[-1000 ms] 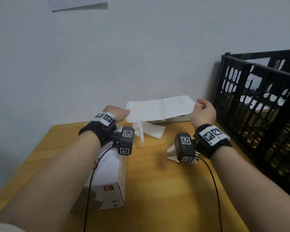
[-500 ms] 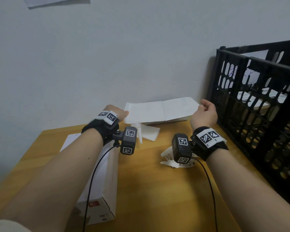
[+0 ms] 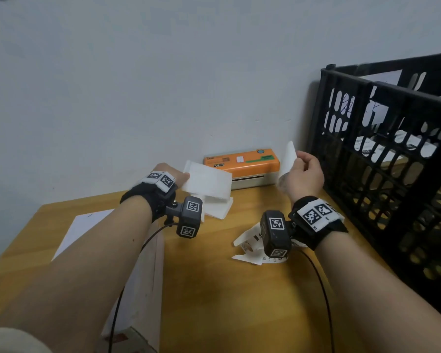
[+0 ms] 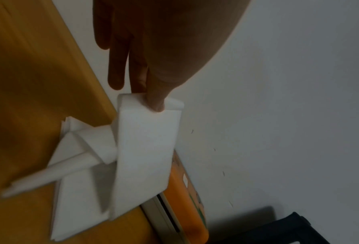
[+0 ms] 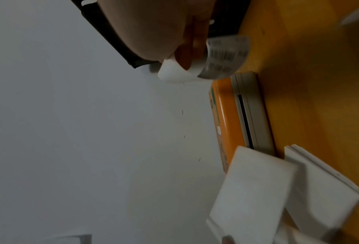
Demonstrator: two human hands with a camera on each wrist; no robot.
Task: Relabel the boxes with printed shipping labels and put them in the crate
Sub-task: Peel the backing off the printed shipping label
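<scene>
My left hand point(image 3: 185, 177) pinches the near edge of a blank white label sheet point(image 3: 209, 180) that runs down to a fan-fold stack point(image 3: 217, 210) on the table. The left wrist view shows thumb and fingers point(image 4: 153, 100) on that sheet point(image 4: 145, 148). My right hand point(image 3: 295, 163) pinches a separate printed label point(image 3: 288, 156), curled, with barcodes showing in the right wrist view point(image 5: 226, 56). An orange label printer point(image 3: 242, 161) sits against the wall between my hands. A long white box point(image 3: 143, 276) lies under my left forearm. The black crate point(image 3: 382, 149) stands at the right.
Crumpled printed paper scraps point(image 3: 247, 244) lie on the wooden table point(image 3: 227, 301) under my right wrist. Labelled white boxes point(image 3: 382, 146) show through the crate's slots. The grey wall point(image 3: 163, 85) runs close behind the printer. Wrist camera cables hang over the table.
The joined strip that both hands held has come apart. My right hand has drawn the printed label off to the right, and the orange printer behind now shows.
</scene>
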